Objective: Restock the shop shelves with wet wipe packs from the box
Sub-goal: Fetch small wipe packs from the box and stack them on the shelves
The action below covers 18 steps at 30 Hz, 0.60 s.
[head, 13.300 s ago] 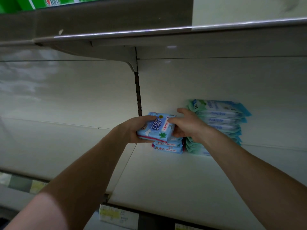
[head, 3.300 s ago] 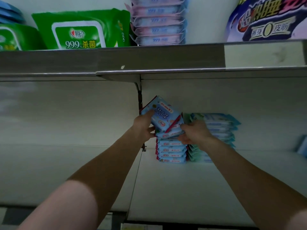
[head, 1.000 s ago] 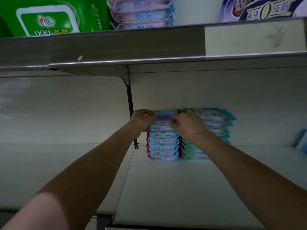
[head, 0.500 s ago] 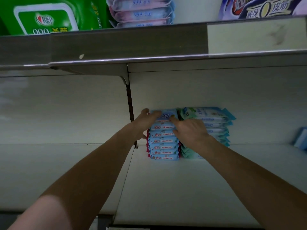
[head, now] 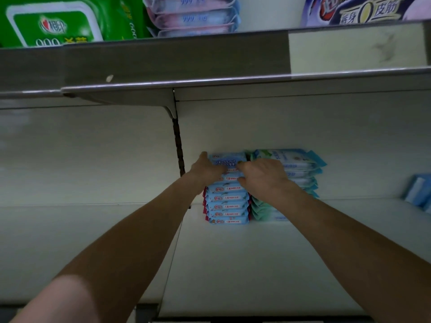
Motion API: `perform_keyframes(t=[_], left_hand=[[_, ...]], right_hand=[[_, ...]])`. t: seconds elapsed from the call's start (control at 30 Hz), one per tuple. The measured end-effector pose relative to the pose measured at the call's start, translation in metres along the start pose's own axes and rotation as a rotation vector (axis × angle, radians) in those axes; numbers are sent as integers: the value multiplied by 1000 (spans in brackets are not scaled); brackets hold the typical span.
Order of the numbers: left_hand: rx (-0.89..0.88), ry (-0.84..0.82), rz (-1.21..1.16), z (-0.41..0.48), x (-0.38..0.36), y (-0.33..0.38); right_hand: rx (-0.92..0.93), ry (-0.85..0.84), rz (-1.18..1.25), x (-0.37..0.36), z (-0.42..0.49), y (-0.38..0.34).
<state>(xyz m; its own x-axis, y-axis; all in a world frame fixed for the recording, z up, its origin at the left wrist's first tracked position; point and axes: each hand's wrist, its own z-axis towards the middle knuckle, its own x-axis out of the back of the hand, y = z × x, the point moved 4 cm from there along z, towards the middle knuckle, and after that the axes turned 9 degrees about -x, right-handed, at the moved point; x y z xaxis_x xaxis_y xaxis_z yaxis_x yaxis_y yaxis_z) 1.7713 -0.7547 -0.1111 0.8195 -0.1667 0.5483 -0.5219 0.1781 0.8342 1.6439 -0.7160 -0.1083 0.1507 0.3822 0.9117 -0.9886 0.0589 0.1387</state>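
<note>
Our forearms cross the front edge of the shelf point(head: 256, 264), whose board lies bare between that edge and the packs. At the back, the blue stack point(head: 227, 206) of wipe packs stands against the back wall point(head: 279, 122). Our hands are close together on its top. The left hand point(head: 206, 170) lies flat on the upper left corner, thumb raised beside the edge. The right hand point(head: 261, 176) curls over the upper packs, fingers above and thumb below. The teal stack point(head: 300, 169) touches the blue one on the right. A slotted post point(head: 178, 145) runs up just left of it, and the shelf beyond the post is bare. More blue packs point(head: 417, 191) sit well apart at the far right. There is open space between the stacks and the upper shelf point(head: 186, 64), which carries a green pack point(head: 53, 22) and pink packs point(head: 193, 17)
</note>
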Motion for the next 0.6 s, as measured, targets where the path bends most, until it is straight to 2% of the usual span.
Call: perform_keyframes(t=[0.07, 0.2, 0.27, 0.47, 0.6], left_hand=[[-88, 59, 174, 4, 4, -2], [-228, -77, 644, -9, 8, 9], [-286, -68, 777, -8, 8, 6], [-325, -14, 870, -13, 8, 7], [-282, 71, 892, -31, 30, -1]], right_hand=[[6, 18, -10, 6, 1, -6], [-18, 31, -12, 7, 5, -12], [-42, 28, 3, 5, 5, -12], [-61, 18, 12, 13, 1, -19], [79, 56, 36, 31, -5, -42]])
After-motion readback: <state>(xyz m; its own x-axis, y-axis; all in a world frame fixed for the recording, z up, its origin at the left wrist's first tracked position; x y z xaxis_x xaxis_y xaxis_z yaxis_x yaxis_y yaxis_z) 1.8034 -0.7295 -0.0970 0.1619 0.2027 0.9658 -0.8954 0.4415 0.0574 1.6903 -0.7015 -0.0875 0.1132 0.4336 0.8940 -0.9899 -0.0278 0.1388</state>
